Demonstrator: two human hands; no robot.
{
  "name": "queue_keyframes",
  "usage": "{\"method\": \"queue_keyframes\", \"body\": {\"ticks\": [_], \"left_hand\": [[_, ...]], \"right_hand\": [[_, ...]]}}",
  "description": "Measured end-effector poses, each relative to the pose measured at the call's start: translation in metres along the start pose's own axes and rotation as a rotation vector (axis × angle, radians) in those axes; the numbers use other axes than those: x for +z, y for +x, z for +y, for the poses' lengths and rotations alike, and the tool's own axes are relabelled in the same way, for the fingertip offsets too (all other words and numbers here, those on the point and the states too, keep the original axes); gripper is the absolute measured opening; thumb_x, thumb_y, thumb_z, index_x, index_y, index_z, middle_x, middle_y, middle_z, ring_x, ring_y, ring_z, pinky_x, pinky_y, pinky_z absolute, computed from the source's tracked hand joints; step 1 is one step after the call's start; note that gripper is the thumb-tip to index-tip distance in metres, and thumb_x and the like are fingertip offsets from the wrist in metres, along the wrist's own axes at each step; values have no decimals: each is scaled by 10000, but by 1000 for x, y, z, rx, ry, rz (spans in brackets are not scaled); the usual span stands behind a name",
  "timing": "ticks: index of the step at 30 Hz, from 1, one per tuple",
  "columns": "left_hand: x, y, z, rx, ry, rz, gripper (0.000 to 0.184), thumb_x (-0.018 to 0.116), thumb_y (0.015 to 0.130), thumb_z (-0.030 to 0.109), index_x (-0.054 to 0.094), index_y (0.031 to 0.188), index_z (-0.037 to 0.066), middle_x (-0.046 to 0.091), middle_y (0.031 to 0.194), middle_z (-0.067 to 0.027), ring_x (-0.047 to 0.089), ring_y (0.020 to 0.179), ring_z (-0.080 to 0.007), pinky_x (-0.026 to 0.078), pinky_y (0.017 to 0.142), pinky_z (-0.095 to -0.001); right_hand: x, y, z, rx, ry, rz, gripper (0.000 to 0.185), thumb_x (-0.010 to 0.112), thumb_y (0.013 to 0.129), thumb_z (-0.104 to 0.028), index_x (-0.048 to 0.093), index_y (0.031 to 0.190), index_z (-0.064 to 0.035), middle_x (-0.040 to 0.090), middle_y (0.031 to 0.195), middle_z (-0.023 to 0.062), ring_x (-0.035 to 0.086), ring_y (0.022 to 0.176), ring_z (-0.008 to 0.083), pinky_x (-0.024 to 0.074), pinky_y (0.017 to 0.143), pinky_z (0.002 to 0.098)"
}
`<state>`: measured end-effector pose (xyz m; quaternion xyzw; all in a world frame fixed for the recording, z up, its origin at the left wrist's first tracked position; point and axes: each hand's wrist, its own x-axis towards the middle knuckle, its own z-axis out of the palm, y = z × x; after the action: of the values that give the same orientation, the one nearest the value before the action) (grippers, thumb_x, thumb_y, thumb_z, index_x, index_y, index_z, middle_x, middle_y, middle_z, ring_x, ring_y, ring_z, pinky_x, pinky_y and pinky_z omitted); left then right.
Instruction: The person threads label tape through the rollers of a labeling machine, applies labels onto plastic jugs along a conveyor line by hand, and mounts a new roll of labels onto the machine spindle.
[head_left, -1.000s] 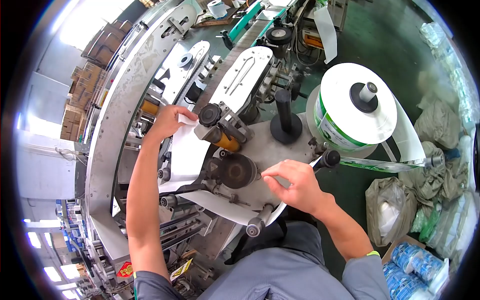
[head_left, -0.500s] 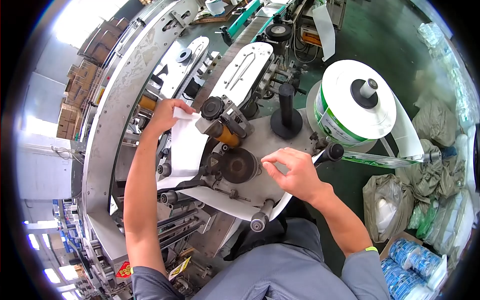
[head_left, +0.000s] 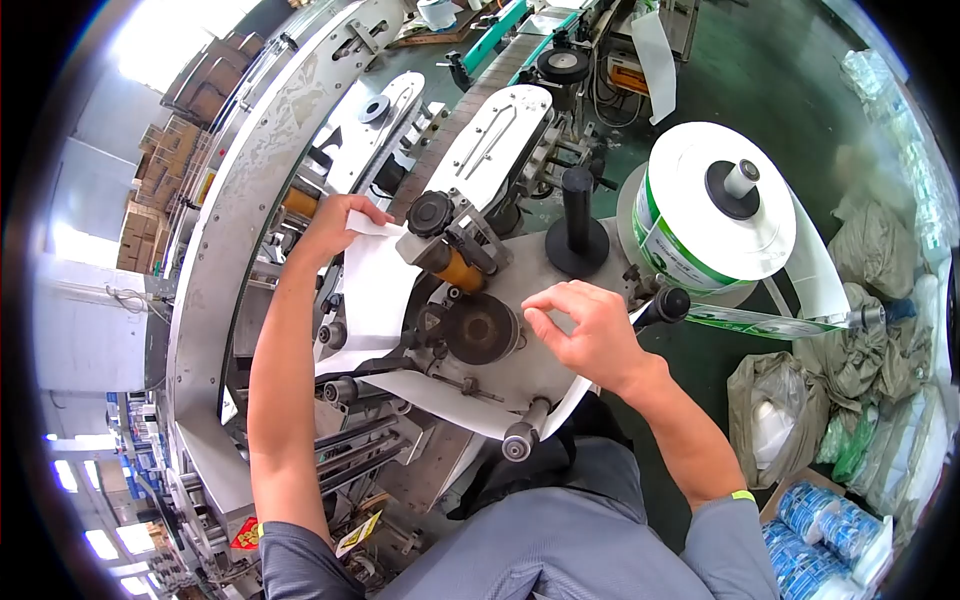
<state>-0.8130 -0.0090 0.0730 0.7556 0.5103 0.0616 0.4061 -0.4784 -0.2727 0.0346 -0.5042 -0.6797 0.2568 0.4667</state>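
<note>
On the machine's metal desk (head_left: 530, 272), the white strip (head_left: 375, 295) already passes round the front roller (head_left: 526, 428) at six o'clock, its upper edge pinched by the left hand (head_left: 328, 232) at ten o'clock, while the right hand (head_left: 598, 338) curls, contents I cannot tell.

Hands: two, one left hand (head_left: 335, 228) and one right hand (head_left: 592, 338). Large label roll (head_left: 690, 225): one. Upright black post (head_left: 577, 210): one. Long white round-ended plates (head_left: 492, 140): two. Amber rollers (head_left: 461, 272): two visible. Ribbed black knob (head_left: 431, 213): one. Dark round disc (head_left: 480, 328): one. Red sticker (head_left: 246, 534): one. Yellow sticker (head_left: 358, 533): one. Blue-and-white printed packs (head_left: 812, 512): at least two. Stacked brown cartons (head_left: 165, 165): many, too small to count. Sacks (head_left: 775, 410): several, overlapping, exact count unclear.
</note>
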Motion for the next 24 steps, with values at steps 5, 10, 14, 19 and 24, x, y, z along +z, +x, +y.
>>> {"method": "queue_keyframes", "body": {"ticks": [5, 10, 14, 19, 24], "left_hand": [[-1, -20, -3, 105, 47, 2, 218, 721, 781, -156, 729, 933, 0, 778, 1131, -125, 728, 1039, -189, 588, 928, -329], [-1, -16, -8, -10, -79, 76, 210, 746, 796, -116, 742, 971, -2, 783, 1115, -111, 714, 1021, -162, 559, 906, -298], [2, -15, -4, -79, 46, 206, 137, 765, 867, 7, 771, 1000, 39, 786, 1052, -74, 726, 956, -160, 564, 810, -288], [1, -10, -8, -62, 380, 374, 163, 715, 907, -13, 782, 1054, 7, 785, 1069, -79, 732, 962, -179, 563, 849, -299], [-10, -15, -29, 129, 173, 317, 196, 687, 848, -97, 783, 997, -13, 795, 1043, -119, 742, 958, -199, 570, 871, -318]], "right_hand": [[1, -5, 3, 20, 28, -24, 80, 746, 907, -113, 744, 959, -52, 742, 882, 95, 690, 798, 286, 553, 711, 369], [0, -8, 5, 29, 41, 14, 85, 746, 908, -114, 750, 966, -52, 743, 883, 98, 690, 797, 286, 550, 711, 369], [-2, -8, 4, 50, 38, -3, 88, 745, 908, -114, 751, 970, -52, 745, 888, 100, 691, 797, 288, 549, 714, 373], [-4, -10, 7, 31, 27, 11, 90, 747, 911, -121, 750, 970, -53, 744, 884, 98, 685, 792, 285, 547, 704, 374], [-5, -11, 5, 52, 28, -4, 87, 749, 909, -118, 747, 968, -54, 745, 887, 95, 683, 792, 287, 549, 707, 376]]}}
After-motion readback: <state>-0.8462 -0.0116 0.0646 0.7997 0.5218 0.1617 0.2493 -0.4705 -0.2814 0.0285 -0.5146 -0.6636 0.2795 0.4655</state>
